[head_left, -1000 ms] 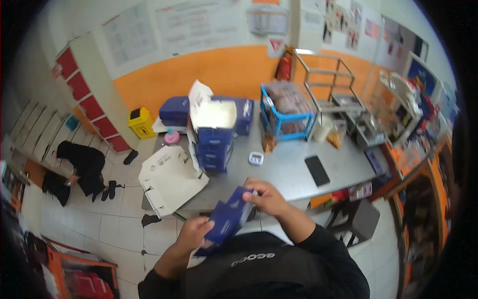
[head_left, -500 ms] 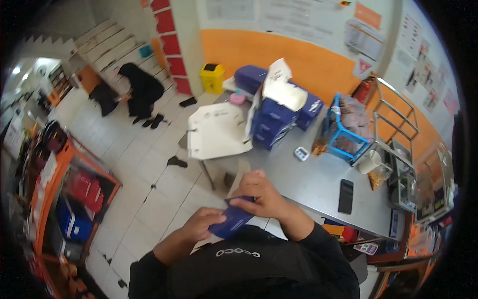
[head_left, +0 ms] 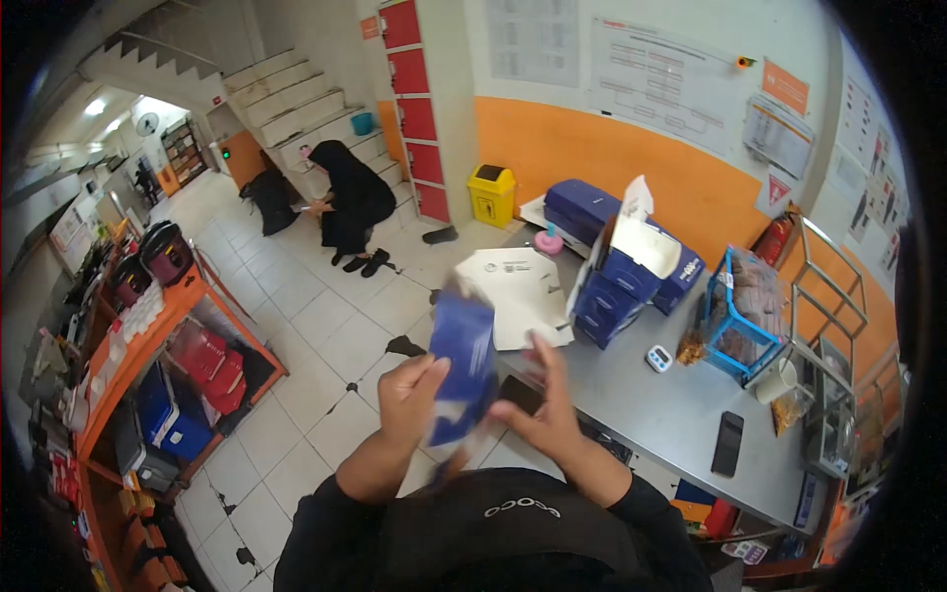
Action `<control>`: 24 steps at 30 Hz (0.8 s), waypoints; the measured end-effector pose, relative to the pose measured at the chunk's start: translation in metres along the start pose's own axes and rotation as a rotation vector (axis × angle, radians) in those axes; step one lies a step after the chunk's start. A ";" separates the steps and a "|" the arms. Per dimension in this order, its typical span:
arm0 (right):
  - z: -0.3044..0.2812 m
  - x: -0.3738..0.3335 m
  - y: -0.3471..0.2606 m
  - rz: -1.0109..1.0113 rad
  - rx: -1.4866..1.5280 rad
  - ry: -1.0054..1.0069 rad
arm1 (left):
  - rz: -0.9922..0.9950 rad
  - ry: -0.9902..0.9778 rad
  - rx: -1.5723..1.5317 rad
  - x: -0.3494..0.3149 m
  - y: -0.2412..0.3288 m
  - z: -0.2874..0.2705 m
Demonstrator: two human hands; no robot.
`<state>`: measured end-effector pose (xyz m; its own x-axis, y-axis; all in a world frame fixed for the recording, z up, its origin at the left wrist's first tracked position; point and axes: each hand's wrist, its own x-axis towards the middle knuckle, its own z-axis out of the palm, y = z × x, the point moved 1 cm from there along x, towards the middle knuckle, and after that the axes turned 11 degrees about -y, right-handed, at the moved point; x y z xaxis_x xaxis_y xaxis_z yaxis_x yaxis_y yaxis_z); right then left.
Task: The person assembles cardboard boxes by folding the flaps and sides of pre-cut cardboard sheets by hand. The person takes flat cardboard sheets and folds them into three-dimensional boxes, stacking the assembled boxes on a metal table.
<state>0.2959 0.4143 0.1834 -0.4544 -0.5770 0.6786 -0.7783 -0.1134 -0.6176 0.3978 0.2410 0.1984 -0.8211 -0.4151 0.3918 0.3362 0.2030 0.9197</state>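
My left hand [head_left: 406, 403] grips a blue cardboard box [head_left: 464, 345] by its side, thumb laid across the face. The box stands upright in front of my chest, its lower part smeared by motion. Just right of it, my right hand [head_left: 545, 407] is apart from the box, fingers spread, holding nothing. Beyond the box, flat unfolded cardboard [head_left: 518, 286] with its pale inner side up lies on the left end of the metal table [head_left: 631, 395]. A stack of folded blue boxes [head_left: 612, 308] stands beside it, one with an open pale flap.
On the table are a small white timer [head_left: 660, 358], a black phone [head_left: 728, 444], a blue crate of packets [head_left: 745, 321] and a white cup [head_left: 776, 381]. An orange shelf [head_left: 187, 340] stands left. A person in black [head_left: 350, 192] sits on the stairs behind a yellow bin [head_left: 491, 195].
The blue cardboard has gone from low near my chest to upright and higher. My right hand has let go of it and opened. The view has shifted, showing more of the room.
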 end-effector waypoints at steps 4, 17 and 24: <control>0.049 0.008 -0.022 0.155 0.254 -0.305 | 0.403 -0.038 0.423 0.013 0.034 0.011; 0.036 0.010 -0.005 -0.224 -0.306 -0.022 | 0.100 -0.038 0.002 0.011 -0.016 -0.058; 0.082 0.027 -0.012 -0.255 -0.385 -0.183 | 0.451 0.078 0.620 0.004 -0.019 -0.045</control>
<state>0.3286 0.3337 0.1761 -0.1724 -0.7061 0.6868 -0.9740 0.0181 -0.2259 0.4090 0.1958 0.1838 -0.6233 -0.2312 0.7470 0.2918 0.8175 0.4965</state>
